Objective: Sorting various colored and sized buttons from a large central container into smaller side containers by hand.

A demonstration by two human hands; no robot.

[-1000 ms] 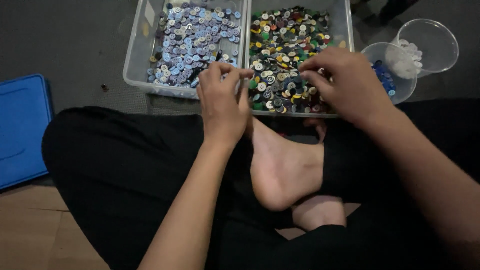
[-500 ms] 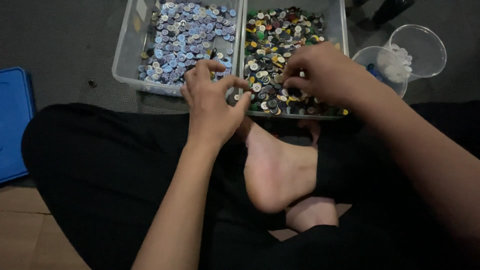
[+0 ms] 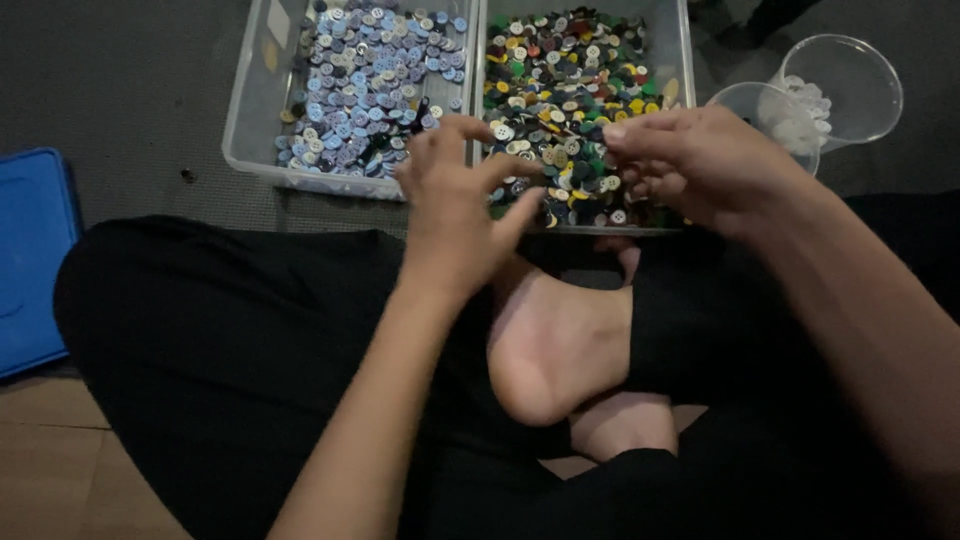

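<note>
Posture: I sit cross-legged on the grey floor [image 3: 130, 110], so both trays lie just past my shins within easy reach; one bare foot [image 3: 555, 345] rests sole-up between my knees.
Left hand: my left hand [image 3: 462, 205] hovers over the near rims where the two trays meet, fingers spread and curled like a claw, thumb out to the right. I cannot tell whether a button sits under the fingertips.
Right hand: my right hand [image 3: 700, 165] hangs over the near right part of the mixed tray, fingers drawn together in a pinch pointing left. It looks pinched on something small, but I cannot tell what.
Mixed buttons: the mixed buttons [image 3: 560, 90] fill the right tray [image 3: 683, 60], green, yellow, white, dark and red all jumbled, far too many to count.
Blue buttons: the pale blue and lilac buttons [image 3: 370, 80] lie in the left tray [image 3: 250, 130], nearly one colour, which reads as a sorted lot kept apart from the jumble.
Trays: two clear plastic ones, side by side and touching.
Cups: two clear plastic cups beside the right tray; the far cup [image 3: 850, 85] holds white pieces, the near cup [image 3: 765, 110] is partly behind my right hand, its contents unclear.
Lid: one blue lid [image 3: 35, 260] lies flat at my left, well apart from the trays.
Hands in view: two, both mine.
</note>
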